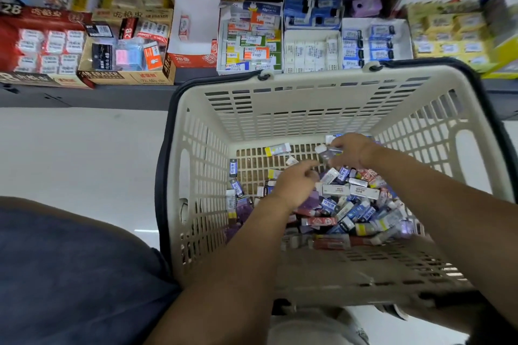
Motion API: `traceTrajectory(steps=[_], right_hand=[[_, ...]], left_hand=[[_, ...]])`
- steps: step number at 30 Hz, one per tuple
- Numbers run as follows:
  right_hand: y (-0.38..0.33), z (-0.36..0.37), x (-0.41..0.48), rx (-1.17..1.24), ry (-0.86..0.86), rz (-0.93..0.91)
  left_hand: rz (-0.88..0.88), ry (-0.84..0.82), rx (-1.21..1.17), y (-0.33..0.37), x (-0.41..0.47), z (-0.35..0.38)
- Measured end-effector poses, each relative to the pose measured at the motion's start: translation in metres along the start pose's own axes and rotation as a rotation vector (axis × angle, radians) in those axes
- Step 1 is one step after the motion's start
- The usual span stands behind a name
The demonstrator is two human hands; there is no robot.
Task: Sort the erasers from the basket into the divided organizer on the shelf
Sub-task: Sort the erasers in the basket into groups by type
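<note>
A cream plastic basket (196, 165) with a black handle sits below the shelf. A pile of wrapped erasers (353, 204) in blue, purple, red and white fills its right and near side. My right hand (350, 150) is inside near the far wall, pinching a small purple-and-white eraser (326, 152) just above the pile. My left hand (294, 186) reaches over the pile with fingers curled downward; nothing visible in it. The white divided organizer (311, 50) on the shelf holds rows of erasers.
Cardboard display boxes of erasers line the shelf: red 2B box (42, 45), tan 4B box (126, 50), a nearly empty orange-and-white box (193, 36), yellow boxes (448, 33). White floor (84, 154) lies left of the basket. My dark-clothed knee (70, 274) is at bottom left.
</note>
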State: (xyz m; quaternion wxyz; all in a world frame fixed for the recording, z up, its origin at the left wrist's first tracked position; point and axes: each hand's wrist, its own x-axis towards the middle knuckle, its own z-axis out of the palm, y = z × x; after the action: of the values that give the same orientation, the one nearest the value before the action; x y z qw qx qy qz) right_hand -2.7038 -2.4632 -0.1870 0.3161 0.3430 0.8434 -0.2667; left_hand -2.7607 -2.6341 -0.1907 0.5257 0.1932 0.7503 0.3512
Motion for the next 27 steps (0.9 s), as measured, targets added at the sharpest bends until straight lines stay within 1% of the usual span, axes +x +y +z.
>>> traceTrajectory(steps=[1,2,3,5,6,7,8,9,10,12,13,16,18,20,21,25,27], right_hand=[[0.002,-0.002,-0.003,0.005,0.031,0.012],[0.006,-0.004,-0.005,0.010,0.062,0.031],[0.010,-0.005,-0.006,0.017,0.097,0.053],[0.018,-0.005,-0.009,0.026,0.182,0.087],[0.020,-0.004,-0.011,0.035,0.234,0.084],[0.020,-0.003,-0.014,0.056,0.268,0.052],[0.018,-0.001,-0.017,0.096,0.257,-0.005],[0.014,0.002,-0.022,0.135,0.190,-0.074],[0.009,0.008,-0.028,0.136,0.081,-0.140],[-0.004,0.026,-0.040,0.007,-0.130,-0.216],[-0.008,0.036,-0.045,-0.083,-0.169,-0.230],[-0.016,0.054,-0.052,-0.314,-0.078,-0.246],[-0.018,0.056,-0.054,-0.356,-0.049,-0.254],[-0.017,0.052,-0.053,-0.280,-0.062,-0.237],[-0.016,0.050,-0.052,-0.212,-0.067,-0.210],[-0.020,0.040,-0.047,0.059,-0.008,-0.125],[-0.031,0.040,-0.046,0.242,0.027,-0.124]], left_hand=[[0.004,-0.010,-0.087,0.008,-0.003,0.002],[0.003,0.025,-0.154,0.011,-0.005,0.001],[0.003,0.101,-0.188,0.010,-0.006,-0.001],[0.003,0.294,-0.120,-0.005,-0.003,-0.013],[-0.009,0.359,-0.063,-0.018,0.000,-0.020],[-0.039,0.383,-0.007,-0.029,0.002,-0.027],[-0.083,0.362,0.044,-0.039,0.001,-0.032],[-0.126,0.314,0.089,-0.047,0.000,-0.034],[-0.153,0.264,0.114,-0.053,-0.001,-0.035],[-0.155,0.202,0.091,-0.056,-0.005,-0.035],[-0.152,0.189,0.074,-0.054,-0.006,-0.035],[-0.154,0.128,0.048,-0.052,-0.006,-0.038],[-0.151,0.072,0.115,-0.052,-0.008,-0.039],[-0.126,0.050,0.253,-0.055,-0.011,-0.037],[-0.114,0.065,0.284,-0.056,-0.012,-0.035],[-0.145,0.112,0.258,-0.058,-0.015,-0.028],[-0.154,0.132,0.310,-0.059,-0.015,-0.025]])
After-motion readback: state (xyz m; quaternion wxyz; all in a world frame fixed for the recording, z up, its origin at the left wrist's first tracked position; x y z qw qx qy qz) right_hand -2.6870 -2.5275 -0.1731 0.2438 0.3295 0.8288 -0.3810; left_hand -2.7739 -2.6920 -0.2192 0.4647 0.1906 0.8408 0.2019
